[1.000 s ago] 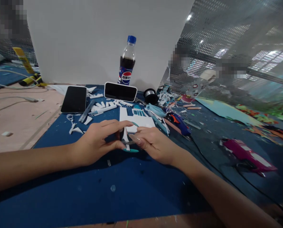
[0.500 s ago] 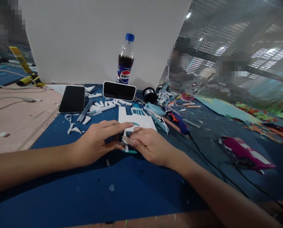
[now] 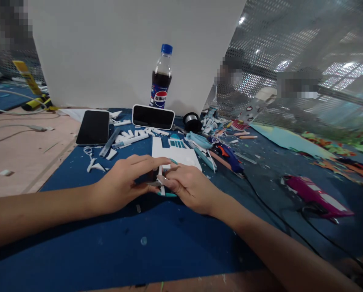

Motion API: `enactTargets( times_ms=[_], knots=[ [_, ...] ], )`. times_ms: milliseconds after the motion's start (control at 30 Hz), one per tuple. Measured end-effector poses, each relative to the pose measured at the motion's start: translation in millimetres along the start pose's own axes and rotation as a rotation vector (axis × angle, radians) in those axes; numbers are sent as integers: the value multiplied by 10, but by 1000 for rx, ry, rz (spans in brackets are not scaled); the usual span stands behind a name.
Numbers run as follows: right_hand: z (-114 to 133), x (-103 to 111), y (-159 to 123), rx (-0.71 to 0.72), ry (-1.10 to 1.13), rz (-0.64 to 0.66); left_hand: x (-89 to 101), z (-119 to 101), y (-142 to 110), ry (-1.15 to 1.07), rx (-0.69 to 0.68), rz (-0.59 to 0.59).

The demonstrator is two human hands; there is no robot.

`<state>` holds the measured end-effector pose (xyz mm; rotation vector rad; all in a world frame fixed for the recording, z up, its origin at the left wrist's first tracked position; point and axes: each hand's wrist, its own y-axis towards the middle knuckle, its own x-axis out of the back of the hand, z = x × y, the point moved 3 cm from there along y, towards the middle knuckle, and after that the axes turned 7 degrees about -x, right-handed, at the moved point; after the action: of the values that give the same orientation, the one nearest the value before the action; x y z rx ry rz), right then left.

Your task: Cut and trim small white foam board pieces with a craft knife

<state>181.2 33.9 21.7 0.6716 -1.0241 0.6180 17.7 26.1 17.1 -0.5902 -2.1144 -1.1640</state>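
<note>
My left hand (image 3: 123,182) and my right hand (image 3: 190,186) meet over the blue mat (image 3: 139,243) in the middle of the view. Both pinch a small white foam piece (image 3: 161,178) between their fingertips; its thin strip points down toward me. A teal sliver (image 3: 167,194) lies on the mat just under the fingers. Right behind the hands lies a white foam board shape (image 3: 175,155) with a small teal window grid (image 3: 177,143) at its far edge.
Two dark phones (image 3: 93,127) (image 3: 153,117) and a cola bottle (image 3: 161,79) stand before a big white board (image 3: 123,48). White offcuts (image 3: 129,136), a wire spool (image 3: 192,121), a blue glue gun (image 3: 228,156) with its cord, and a magenta paper car (image 3: 317,198) lie around.
My right hand has slid a little left toward my left hand, and the fingertips have closed tighter on the small white piece. The rest of the table is unchanged.
</note>
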Motion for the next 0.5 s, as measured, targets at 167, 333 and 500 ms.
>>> enactTargets(
  times_ms=[167,333,500],
  knots=[
    [17,-16,0,0,-18,-3,0,5,-3,-12,2,-6],
    [13,-2,0,-12,44,-35,-1,2,-13,34,48,11],
    [-16,20,2,-4,72,-39,3,13,-12,87,120,-6]
  ],
)
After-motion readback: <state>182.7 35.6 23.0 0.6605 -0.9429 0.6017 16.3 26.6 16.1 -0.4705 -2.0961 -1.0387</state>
